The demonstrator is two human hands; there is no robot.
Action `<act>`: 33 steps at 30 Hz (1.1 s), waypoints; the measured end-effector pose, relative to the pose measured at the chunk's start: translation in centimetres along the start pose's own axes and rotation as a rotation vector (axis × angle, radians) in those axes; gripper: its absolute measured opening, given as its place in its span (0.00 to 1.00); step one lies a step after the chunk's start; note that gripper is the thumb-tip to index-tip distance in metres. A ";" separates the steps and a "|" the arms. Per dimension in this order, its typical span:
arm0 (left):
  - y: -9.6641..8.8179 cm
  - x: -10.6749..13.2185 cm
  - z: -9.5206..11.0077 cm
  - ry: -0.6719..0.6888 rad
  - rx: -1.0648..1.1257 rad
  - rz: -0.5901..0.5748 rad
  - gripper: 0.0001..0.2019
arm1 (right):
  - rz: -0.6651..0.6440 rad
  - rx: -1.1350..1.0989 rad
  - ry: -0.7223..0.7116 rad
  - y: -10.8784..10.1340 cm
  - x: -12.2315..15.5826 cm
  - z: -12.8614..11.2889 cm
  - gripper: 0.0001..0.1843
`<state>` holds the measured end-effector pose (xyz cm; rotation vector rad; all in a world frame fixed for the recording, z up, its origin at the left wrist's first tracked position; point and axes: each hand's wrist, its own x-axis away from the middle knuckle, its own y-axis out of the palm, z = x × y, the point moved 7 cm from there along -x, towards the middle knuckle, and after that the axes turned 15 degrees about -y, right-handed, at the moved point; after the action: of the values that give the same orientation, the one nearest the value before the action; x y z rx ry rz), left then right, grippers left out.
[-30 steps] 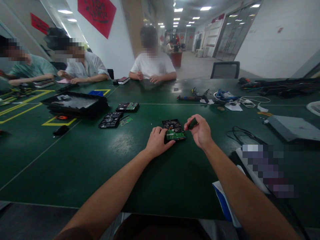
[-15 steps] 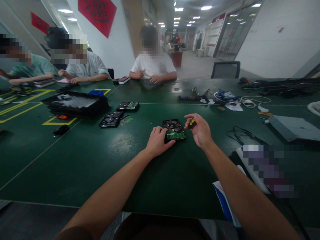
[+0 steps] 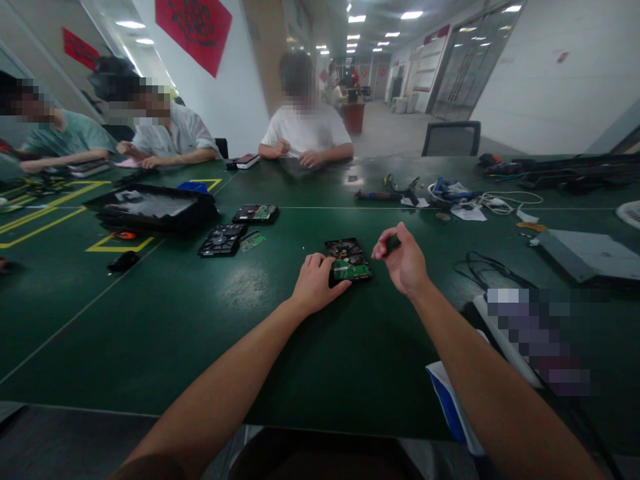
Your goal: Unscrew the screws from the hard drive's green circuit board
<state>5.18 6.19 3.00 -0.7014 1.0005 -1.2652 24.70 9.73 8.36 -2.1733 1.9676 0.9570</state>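
A black hard drive (image 3: 346,256) with a green circuit board lies on the dark green table (image 3: 200,320) in front of me. My left hand (image 3: 316,283) rests on its near left corner, fingers curled around the edge. My right hand (image 3: 404,261) hovers just right of the drive, fingers pinched round the dark handle of a small screwdriver (image 3: 393,244), its tip pointing toward the drive.
Two more opened drives (image 3: 221,239) (image 3: 255,213) and a loose green board (image 3: 251,241) lie to the left, beside a black tray (image 3: 150,208). Tools and cables (image 3: 450,195) sit at the far right, a grey device (image 3: 585,253) nearer. Three people sit across the table.
My right hand has turned and lifted slightly, rolling the screwdriver handle in its fingers; the yellow mark seen half a second ago is hidden. My left hand has not moved.
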 end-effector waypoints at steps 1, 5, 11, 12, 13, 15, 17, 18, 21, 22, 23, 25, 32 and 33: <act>0.0 0.0 0.0 -0.002 0.002 -0.003 0.32 | 0.006 -0.016 0.008 0.0 0.0 -0.1 0.27; -0.1 0.0 0.1 -0.005 0.003 -0.006 0.33 | 0.023 -0.068 0.051 -0.3 -0.2 0.2 0.27; -0.1 0.0 0.1 0.005 0.002 0.007 0.33 | 0.098 -0.080 0.060 -1.0 -0.2 0.6 0.19; -0.1 0.0 0.1 0.009 0.003 0.009 0.33 | 0.099 -0.078 0.061 -1.0 -0.2 0.7 0.18; -0.1 0.0 0.1 0.011 0.003 0.010 0.33 | 0.101 -0.079 0.058 -1.0 -0.2 0.7 0.18; -0.1 0.0 0.1 0.011 0.002 0.006 0.33 | 0.111 -0.088 0.050 -1.0 -0.2 0.7 0.17; 0.0 0.0 0.0 0.007 0.001 0.004 0.33 | 0.124 -0.101 0.050 -1.0 -0.1 0.7 0.16; 0.0 0.0 0.0 0.005 0.001 0.004 0.33 | 0.129 -0.108 0.053 -1.0 -0.1 0.8 0.16; 0.0 0.1 0.0 0.004 0.004 0.004 0.33 | 0.131 -0.154 0.071 -0.8 0.0 1.0 0.17; -0.1 0.1 0.0 0.004 0.006 0.004 0.33 | 0.129 -0.178 0.074 -0.7 0.1 1.1 0.17; -0.1 0.1 0.1 0.003 0.008 0.005 0.33 | 0.127 -0.203 0.072 -0.6 0.1 1.1 0.17; -0.1 0.1 0.1 0.001 0.011 0.004 0.32 | 0.129 -0.238 0.059 -0.5 0.1 1.0 0.17; -0.2 0.1 0.0 -0.013 -0.005 -0.017 0.33 | 0.229 -0.257 0.008 -1.6 -0.4 0.2 0.22; -0.2 0.1 0.0 -0.015 -0.005 -0.020 0.33 | 0.246 -0.247 0.010 -1.9 -0.6 0.1 0.23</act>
<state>5.09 6.10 3.12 -0.7256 0.9875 -1.2734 26.37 10.64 7.86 -2.0834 2.2705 1.2889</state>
